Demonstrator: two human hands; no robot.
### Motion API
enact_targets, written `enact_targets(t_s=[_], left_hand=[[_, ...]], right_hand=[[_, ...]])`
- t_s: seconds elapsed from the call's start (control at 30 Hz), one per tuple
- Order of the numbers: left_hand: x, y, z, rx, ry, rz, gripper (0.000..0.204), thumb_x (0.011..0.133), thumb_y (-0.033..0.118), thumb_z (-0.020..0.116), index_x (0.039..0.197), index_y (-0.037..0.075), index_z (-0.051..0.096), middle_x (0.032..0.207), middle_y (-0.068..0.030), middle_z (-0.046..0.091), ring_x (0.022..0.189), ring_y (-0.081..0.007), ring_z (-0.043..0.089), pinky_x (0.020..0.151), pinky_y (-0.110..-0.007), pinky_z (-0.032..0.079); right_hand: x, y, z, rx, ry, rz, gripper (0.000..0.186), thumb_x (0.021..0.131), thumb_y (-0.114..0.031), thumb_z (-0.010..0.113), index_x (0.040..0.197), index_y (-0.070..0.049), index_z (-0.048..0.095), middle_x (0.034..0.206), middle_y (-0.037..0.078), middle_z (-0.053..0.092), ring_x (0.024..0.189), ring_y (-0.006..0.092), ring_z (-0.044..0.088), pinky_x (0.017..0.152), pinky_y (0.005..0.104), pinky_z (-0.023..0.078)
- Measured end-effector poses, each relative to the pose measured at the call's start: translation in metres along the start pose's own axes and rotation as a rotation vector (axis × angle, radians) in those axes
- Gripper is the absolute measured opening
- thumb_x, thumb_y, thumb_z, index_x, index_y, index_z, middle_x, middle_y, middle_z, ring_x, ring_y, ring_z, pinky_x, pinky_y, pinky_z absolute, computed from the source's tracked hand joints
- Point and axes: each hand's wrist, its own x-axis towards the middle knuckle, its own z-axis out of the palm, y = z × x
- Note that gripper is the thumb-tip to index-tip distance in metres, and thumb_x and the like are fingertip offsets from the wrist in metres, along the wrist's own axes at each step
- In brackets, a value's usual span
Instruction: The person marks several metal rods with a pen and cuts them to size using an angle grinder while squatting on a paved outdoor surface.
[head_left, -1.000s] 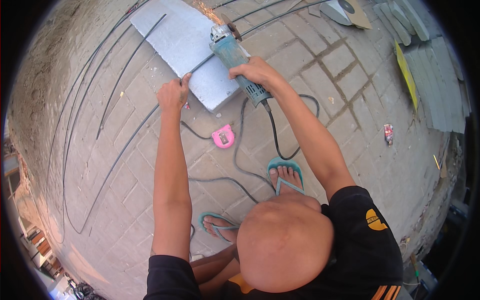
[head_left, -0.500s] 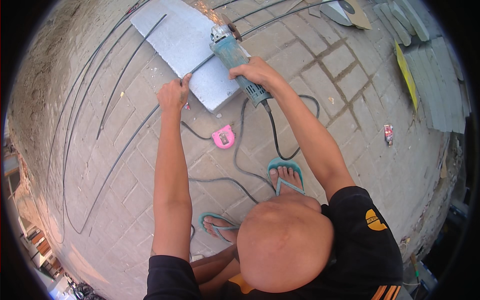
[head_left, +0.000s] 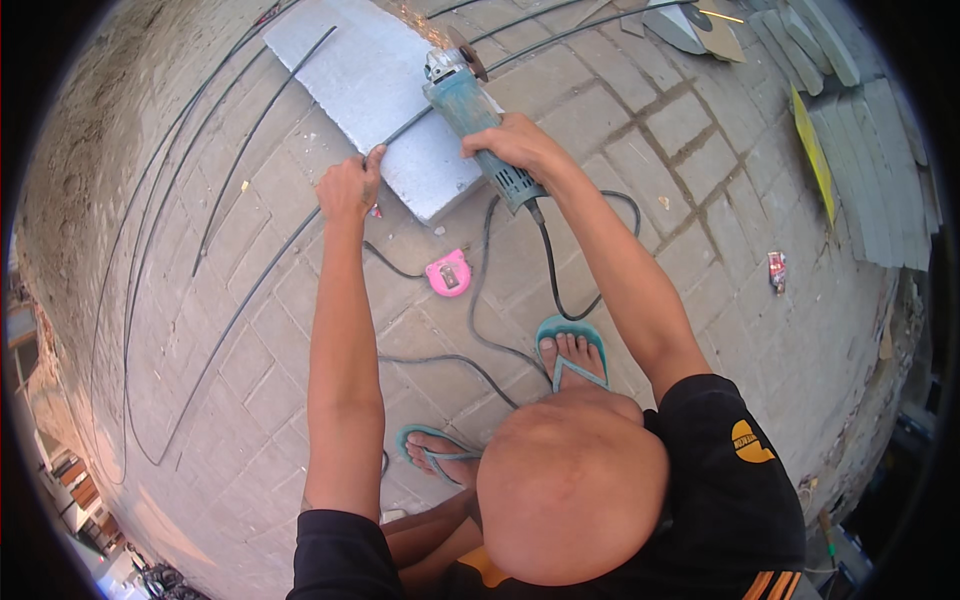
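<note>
My left hand [head_left: 348,186] is closed round a thin dark steel rod [head_left: 409,125], thumb laid along it. The rod crosses a pale stone slab [head_left: 350,75] and passes under the grinder. In my right hand [head_left: 512,146] is a teal angle grinder [head_left: 464,103], gripped round its body. Its cutting disc [head_left: 468,53] stands at the rod beyond the slab's right edge, and orange sparks [head_left: 420,22] fly from there toward the far side. The exact contact between disc and rod is hidden by the grinder head.
A pink tape measure [head_left: 448,273] lies on the brick paving near the grinder's looping black cord [head_left: 553,280]. More rods [head_left: 262,128] lie at the left. Stacked grey slabs [head_left: 868,170] stand at the right, near cardboard [head_left: 718,38]. My sandalled feet [head_left: 572,350] are close below.
Both hands and the grinder stay in nearly the same place while sparks continue. A bright orange streak now shows beside the cardboard at the far right.
</note>
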Motion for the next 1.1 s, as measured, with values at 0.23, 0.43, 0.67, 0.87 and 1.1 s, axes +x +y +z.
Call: enact_targets(t_s=[0.23,0.43,0.67,0.87,1.1], left_hand=[[-0.001,0.001,-0.001,-0.001,-0.002,0.001,0.071,0.092,0.069,0.038,0.093,0.008,0.074,0.090,-0.0258,0.069,0.091,-0.0431,0.067,0.079,-0.051,0.051],[-0.001,0.000,0.000,-0.005,0.012,0.006,0.070,0.092,0.068,0.039,0.093,0.008,0.074,0.091,-0.0252,0.069,0.091,-0.0426,0.067,0.080,-0.050,0.051],[-0.002,0.002,-0.005,-0.018,-0.005,0.012,0.070,0.093,0.067,0.039,0.094,0.008,0.075,0.091,-0.0252,0.069,0.091,-0.0425,0.067,0.080,-0.050,0.051],[-0.001,0.000,-0.002,-0.015,-0.010,0.017,0.069,0.093,0.067,0.040,0.091,0.007,0.075,0.090,-0.0249,0.069,0.089,-0.0423,0.067,0.079,-0.049,0.052],[0.000,0.000,0.001,-0.038,0.022,0.032,0.069,0.094,0.063,0.041,0.086,0.004,0.073,0.084,-0.0258,0.068,0.084,-0.0428,0.066,0.074,-0.050,0.051]], right_hand=[[-0.002,-0.002,0.000,-0.003,0.001,0.010,0.045,0.062,-0.029,0.076,0.083,0.009,0.066,0.074,0.015,0.062,0.060,0.0217,0.059,0.053,0.0347,0.047],[-0.001,-0.001,0.000,-0.009,0.004,0.017,0.047,0.062,-0.030,0.077,0.085,0.009,0.066,0.076,0.015,0.063,0.062,0.0218,0.060,0.054,0.0351,0.047],[-0.005,-0.006,-0.002,-0.007,-0.008,0.026,0.049,0.062,-0.030,0.077,0.087,0.010,0.065,0.078,0.016,0.063,0.063,0.0224,0.060,0.055,0.0355,0.047],[-0.002,-0.004,-0.001,-0.003,-0.020,0.050,0.050,0.062,-0.030,0.077,0.087,0.010,0.065,0.080,0.017,0.063,0.065,0.0226,0.060,0.056,0.0353,0.048],[0.001,-0.004,-0.003,-0.001,-0.033,0.051,0.051,0.061,-0.030,0.077,0.090,0.010,0.066,0.080,0.015,0.064,0.066,0.0227,0.060,0.058,0.0354,0.048]])
